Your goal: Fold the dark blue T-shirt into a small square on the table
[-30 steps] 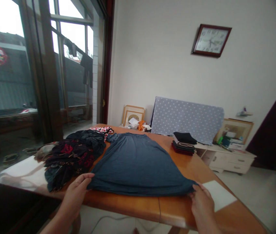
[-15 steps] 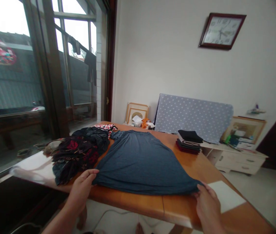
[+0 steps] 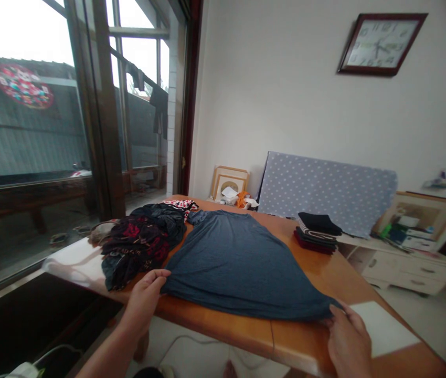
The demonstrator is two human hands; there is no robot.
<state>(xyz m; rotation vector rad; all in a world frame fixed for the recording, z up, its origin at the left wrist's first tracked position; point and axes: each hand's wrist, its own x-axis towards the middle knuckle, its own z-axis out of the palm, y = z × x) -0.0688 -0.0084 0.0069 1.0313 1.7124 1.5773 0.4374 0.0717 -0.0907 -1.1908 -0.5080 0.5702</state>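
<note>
Left hand and right hand pinch the hem corners of a blue T-shirt, flat on a wooden table; dark clothes heap just left.

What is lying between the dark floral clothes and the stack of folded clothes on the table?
A dark blue shirt lies spread there, as the head view shows.

The shirt is heathered slate blue; the pile left of it is black with red florals; the board at upper right is pale blue with white dots.
</note>
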